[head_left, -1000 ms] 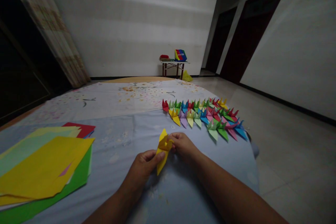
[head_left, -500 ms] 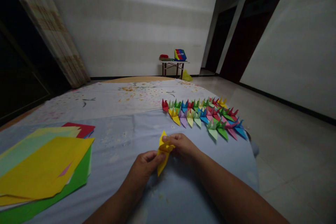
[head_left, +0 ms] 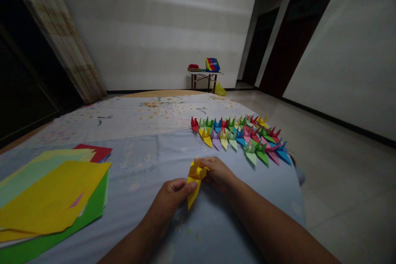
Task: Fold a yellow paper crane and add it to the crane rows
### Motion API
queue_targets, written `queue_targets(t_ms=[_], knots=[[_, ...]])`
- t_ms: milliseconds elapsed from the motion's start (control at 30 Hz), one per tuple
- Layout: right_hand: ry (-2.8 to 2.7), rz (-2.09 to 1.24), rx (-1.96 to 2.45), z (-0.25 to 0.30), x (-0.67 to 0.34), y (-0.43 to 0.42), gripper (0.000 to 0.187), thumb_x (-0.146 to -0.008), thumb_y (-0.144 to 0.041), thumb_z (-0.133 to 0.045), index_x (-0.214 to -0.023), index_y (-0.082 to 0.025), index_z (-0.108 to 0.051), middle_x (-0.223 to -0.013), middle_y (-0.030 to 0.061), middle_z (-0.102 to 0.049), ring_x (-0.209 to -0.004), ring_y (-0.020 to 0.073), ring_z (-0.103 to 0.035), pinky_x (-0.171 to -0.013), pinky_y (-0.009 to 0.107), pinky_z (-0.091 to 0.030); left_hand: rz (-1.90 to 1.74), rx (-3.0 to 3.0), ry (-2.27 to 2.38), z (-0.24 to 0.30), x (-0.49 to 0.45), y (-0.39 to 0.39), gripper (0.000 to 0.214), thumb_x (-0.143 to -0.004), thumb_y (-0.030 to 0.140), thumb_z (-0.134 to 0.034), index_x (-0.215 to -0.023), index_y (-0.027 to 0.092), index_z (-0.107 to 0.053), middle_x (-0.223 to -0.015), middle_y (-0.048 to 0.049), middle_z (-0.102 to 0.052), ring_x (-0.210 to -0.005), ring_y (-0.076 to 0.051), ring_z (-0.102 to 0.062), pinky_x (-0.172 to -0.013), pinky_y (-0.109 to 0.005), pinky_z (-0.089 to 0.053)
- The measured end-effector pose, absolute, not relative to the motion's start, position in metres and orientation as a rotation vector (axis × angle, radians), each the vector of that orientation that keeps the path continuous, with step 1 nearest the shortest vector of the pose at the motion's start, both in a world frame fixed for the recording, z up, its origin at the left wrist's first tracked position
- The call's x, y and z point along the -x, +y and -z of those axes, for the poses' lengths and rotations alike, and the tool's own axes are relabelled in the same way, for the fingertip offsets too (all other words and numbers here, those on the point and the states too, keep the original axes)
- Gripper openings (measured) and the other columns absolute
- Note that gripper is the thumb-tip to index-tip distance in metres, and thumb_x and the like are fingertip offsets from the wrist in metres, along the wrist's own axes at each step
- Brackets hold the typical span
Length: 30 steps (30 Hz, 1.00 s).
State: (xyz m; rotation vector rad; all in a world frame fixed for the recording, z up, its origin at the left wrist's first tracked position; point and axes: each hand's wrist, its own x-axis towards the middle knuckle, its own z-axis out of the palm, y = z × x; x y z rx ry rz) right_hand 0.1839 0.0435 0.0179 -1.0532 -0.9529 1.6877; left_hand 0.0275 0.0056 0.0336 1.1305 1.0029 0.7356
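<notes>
A yellow paper crane (head_left: 195, 176) is held between both hands, over the near middle of the table. My left hand (head_left: 173, 193) pinches its near wing, thumb on top. At its far right side, my right hand (head_left: 215, 172) has thumb and fingers closed on the paper; part of the crane is hidden behind those fingers. Behind and to the right, several rows of folded paper cranes (head_left: 238, 135) in red, green, blue, pink and yellow stand on the cloth.
On the left lies a stack of coloured paper sheets (head_left: 55, 198), yellow and green among them. A blue and white floral cloth (head_left: 139, 152) covers the table. Far back, a small table (head_left: 204, 73) by the wall carries a colourful bag (head_left: 212, 64).
The yellow crane has turned and its folds have spread, so more of its middle faces me. My right fingers have shifted slightly on it; my left hand keeps its pinch.
</notes>
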Motion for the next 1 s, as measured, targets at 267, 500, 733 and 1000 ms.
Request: queue_targets(t_ms=[267,500,733,1000], knots=[[-1.007,-1.644,1.088,-0.018,-0.181,0.043,0.037,-0.065,-0.046,-0.064,-0.054,-0.015,-0.049,-0.042,-0.0064,-0.040,-0.036,0.0037,-0.029,-0.039,0.021,-0.018,-0.761,-1.114,0.980,-0.028,-0.026,0.006,0.038,-0.068,0.048,-0.065,-0.083,0.014,-0.070,-0.073,-0.0053,-0.068,-0.065,-0.016,-0.058,-0.061,-0.023,-0.043],[-1.240,-1.535,1.270,-0.019,-0.181,0.042,0.034,-0.066,-0.044,-0.060,-0.052,-0.016,-0.049,-0.038,-0.0086,-0.034,-0.034,0.0034,-0.025,-0.038,0.021,-0.015,-0.772,-1.095,0.999,-0.028,-0.026,0.006,0.042,-0.066,0.051,-0.065,-0.084,0.013,-0.069,-0.073,-0.0056,-0.068,-0.068,-0.018,-0.060,-0.063,-0.025,-0.045],[-1.302,-1.500,1.270,-0.018,-0.180,0.043,0.043,-0.068,-0.056,-0.057,-0.054,-0.016,-0.048,-0.039,-0.0085,-0.034,-0.036,0.0035,-0.025,-0.038,0.020,-0.016,-0.776,-1.101,1.032,-0.025,-0.025,0.008,0.038,-0.060,0.047,-0.070,-0.078,0.013,-0.069,-0.070,-0.0040,-0.066,-0.061,-0.015,-0.057,-0.058,-0.023,-0.042],[-1.286,-1.494,1.165,-0.015,-0.184,0.044,0.046,-0.071,-0.058,-0.055,-0.053,-0.016,-0.046,-0.043,-0.0069,-0.036,-0.036,0.0041,-0.026,-0.038,0.021,-0.017,-0.760,-1.124,1.018,-0.020,-0.025,0.011,0.037,-0.061,0.046,-0.070,-0.076,0.012,-0.068,-0.063,-0.0016,-0.062,-0.056,-0.012,-0.051,-0.055,-0.022,-0.038]])
